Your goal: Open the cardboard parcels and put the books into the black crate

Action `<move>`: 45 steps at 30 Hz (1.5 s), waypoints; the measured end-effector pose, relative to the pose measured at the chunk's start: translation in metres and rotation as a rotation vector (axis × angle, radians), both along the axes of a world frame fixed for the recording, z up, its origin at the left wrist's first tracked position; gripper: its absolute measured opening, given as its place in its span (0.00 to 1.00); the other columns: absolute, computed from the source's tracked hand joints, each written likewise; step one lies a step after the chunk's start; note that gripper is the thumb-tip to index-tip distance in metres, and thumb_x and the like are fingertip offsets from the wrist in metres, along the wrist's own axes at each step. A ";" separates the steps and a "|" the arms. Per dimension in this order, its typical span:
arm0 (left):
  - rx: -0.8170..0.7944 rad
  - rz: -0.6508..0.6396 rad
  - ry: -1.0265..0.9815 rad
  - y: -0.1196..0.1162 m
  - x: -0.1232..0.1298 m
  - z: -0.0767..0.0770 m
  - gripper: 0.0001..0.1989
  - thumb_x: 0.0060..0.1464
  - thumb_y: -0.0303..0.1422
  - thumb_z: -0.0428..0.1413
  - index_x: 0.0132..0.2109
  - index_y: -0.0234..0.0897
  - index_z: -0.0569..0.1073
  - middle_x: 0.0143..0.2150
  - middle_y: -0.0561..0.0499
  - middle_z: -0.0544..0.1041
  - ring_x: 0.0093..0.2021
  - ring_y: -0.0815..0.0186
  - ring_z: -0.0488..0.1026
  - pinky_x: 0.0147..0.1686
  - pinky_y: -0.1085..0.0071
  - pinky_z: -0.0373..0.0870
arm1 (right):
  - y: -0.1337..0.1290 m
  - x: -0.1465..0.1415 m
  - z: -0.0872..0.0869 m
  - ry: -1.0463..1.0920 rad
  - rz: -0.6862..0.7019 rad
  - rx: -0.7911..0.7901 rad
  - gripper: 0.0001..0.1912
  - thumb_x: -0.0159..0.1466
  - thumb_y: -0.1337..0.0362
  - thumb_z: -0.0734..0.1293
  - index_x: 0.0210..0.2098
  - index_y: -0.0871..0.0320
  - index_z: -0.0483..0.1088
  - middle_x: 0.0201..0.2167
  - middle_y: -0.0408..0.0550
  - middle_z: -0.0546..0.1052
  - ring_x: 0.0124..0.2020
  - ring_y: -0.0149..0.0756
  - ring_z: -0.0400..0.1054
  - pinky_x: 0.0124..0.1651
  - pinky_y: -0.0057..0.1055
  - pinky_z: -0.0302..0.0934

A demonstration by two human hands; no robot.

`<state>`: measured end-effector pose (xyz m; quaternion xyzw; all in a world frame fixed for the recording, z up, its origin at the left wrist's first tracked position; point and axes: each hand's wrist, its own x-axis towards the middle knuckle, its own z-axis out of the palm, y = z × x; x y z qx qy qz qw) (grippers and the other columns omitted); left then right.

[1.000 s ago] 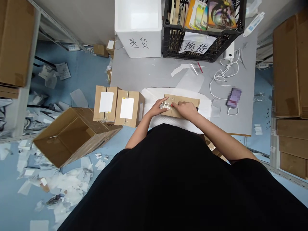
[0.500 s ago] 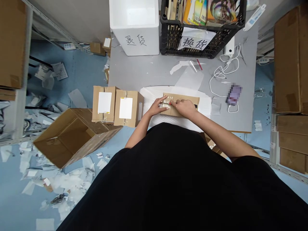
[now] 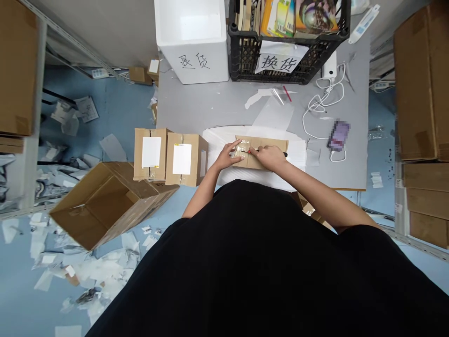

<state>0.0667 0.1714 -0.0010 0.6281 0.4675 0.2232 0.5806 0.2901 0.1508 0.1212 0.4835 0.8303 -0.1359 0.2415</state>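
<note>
A flat brown cardboard box (image 3: 271, 142) with clear tape across its left part lies on white foam sheeting (image 3: 296, 161) at the table's near edge. My left hand (image 3: 226, 157) rests at the box's left end, thumb and fingers spread apart on it. Over the middle of the box my right hand (image 3: 270, 157) is closed around a slim dark tool (image 3: 285, 154); its small red tip shows by the tape, and its black end sticks out to the right. Most of the tool is hidden by the fingers.
Two labelled boxes (image 3: 181, 159) stand left of the foam. Behind are a white bin (image 3: 205, 61) and a black crate (image 3: 242, 61) of books. A phone (image 3: 338, 135) with its cable lies right. An open carton (image 3: 94, 201) and scraps lie lower left.
The view has shifted slightly. Both hands keep nearly the same places on the box, and the red tip sits a little further right along the tape.
</note>
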 end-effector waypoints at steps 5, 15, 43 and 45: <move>0.009 -0.003 0.023 0.000 0.000 0.003 0.42 0.50 0.45 0.66 0.71 0.57 0.62 0.68 0.44 0.62 0.60 0.52 0.68 0.58 0.53 0.69 | -0.004 0.012 0.002 -0.027 -0.021 0.002 0.26 0.73 0.70 0.51 0.68 0.60 0.59 0.51 0.66 0.77 0.48 0.49 0.75 0.44 0.38 0.60; 0.028 -0.012 0.047 -0.001 0.000 0.007 0.42 0.50 0.44 0.65 0.71 0.57 0.62 0.68 0.45 0.62 0.61 0.53 0.67 0.59 0.54 0.68 | -0.028 0.078 0.019 -0.141 -0.107 -0.001 0.25 0.71 0.71 0.52 0.65 0.60 0.63 0.47 0.66 0.78 0.47 0.50 0.75 0.42 0.37 0.56; 0.075 -0.004 0.225 -0.003 0.004 0.017 0.41 0.51 0.44 0.64 0.71 0.55 0.62 0.69 0.43 0.59 0.63 0.51 0.66 0.58 0.54 0.70 | -0.076 0.174 -0.004 0.016 -0.323 0.058 0.26 0.70 0.67 0.56 0.66 0.48 0.63 0.45 0.56 0.80 0.37 0.43 0.71 0.36 0.32 0.53; 0.109 -0.003 0.264 -0.003 0.004 0.020 0.40 0.51 0.45 0.64 0.70 0.55 0.63 0.71 0.44 0.55 0.66 0.49 0.62 0.60 0.52 0.68 | -0.084 0.182 -0.011 0.108 -0.459 0.078 0.23 0.71 0.62 0.56 0.64 0.48 0.65 0.44 0.55 0.81 0.37 0.43 0.72 0.36 0.32 0.55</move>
